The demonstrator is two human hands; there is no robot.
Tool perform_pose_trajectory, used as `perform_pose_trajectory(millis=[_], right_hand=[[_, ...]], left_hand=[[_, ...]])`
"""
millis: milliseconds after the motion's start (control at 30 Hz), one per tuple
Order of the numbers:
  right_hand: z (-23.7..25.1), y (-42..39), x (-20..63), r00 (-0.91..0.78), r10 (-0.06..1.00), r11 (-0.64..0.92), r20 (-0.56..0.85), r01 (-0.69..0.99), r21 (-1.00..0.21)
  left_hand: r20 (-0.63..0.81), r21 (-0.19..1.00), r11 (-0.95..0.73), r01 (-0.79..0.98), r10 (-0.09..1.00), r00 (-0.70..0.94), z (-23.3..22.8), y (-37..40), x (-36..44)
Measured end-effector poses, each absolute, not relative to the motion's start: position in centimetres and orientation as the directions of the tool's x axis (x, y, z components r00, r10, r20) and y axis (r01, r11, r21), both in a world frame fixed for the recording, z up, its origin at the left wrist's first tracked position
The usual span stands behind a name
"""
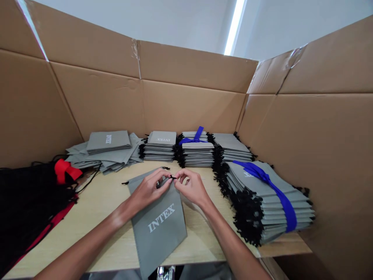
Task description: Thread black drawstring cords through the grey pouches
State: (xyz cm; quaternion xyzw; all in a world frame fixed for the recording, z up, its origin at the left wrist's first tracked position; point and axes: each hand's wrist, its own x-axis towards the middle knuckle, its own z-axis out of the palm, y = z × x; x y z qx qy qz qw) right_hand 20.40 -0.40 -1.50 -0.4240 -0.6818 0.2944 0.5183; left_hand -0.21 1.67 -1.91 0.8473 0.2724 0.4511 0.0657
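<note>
A grey drawstring bag (pixel 161 233) with white INTEX lettering lies tilted on the table in front of me, its lower corner over the front edge. Both hands meet at the bag's top right corner. There my left hand (pixel 153 184) pinches a short black drawstring (pixel 173 177) between thumb and finger. From the other side my right hand (pixel 189 186) pinches the same cord close by. Another black cord end (pixel 125 182) sticks out at the bag's top left corner. My fingertips partly hide the cord between them.
Grey bags (pixel 109 142) lie in a loose pile at back left. Neat stacks (pixel 161 146) stand along the back, one tied with a blue ribbon (pixel 196 138). At right is a larger tied bundle (pixel 271 194). Black cloth (pixel 26 198) lies left. Cardboard walls (pixel 189 101) enclose the wooden table (pixel 101 217).
</note>
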Motion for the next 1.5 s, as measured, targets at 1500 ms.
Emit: perform_pose_trajectory(millis=[1500], right_hand=[[-1.3, -0.5, 20.6, -0.057, 0.883, 0.460, 0.465, 0.291, -0.839]], left_hand=[[0.663, 0.544, -0.721, 0.429, 0.683, 0.308, -1.0, 1.0, -0.1]])
